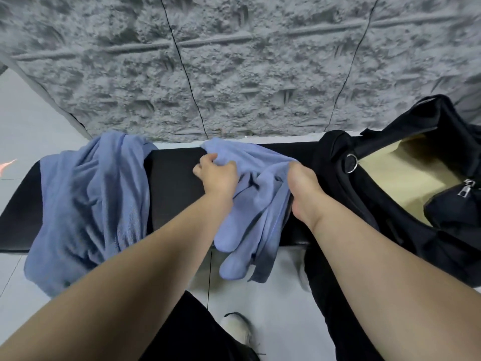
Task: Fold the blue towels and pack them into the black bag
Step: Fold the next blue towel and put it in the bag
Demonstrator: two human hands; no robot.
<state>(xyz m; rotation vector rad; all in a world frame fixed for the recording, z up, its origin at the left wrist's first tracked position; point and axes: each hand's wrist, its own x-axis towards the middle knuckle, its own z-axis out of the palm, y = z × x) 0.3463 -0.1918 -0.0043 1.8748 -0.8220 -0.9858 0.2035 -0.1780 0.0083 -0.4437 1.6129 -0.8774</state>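
A crumpled blue towel (250, 204) lies across the middle of a black bench (174, 183) and hangs over its front edge. My left hand (217, 175) grips the towel's far left corner. My right hand (303, 188) pinches its right edge, fingers buried in the cloth. A second blue towel (88, 204) is draped loosely over the bench's left part, untouched. The black bag (390, 204) stands open at the right end of the bench, showing a tan lining (400, 175) inside; its zipper pull (467, 188) hangs at the far right.
A grey textured wall (234, 69) rises directly behind the bench. The floor is pale grey tile (273, 295). My black-trousered legs and a white shoe (238, 329) stand close to the bench's front edge.
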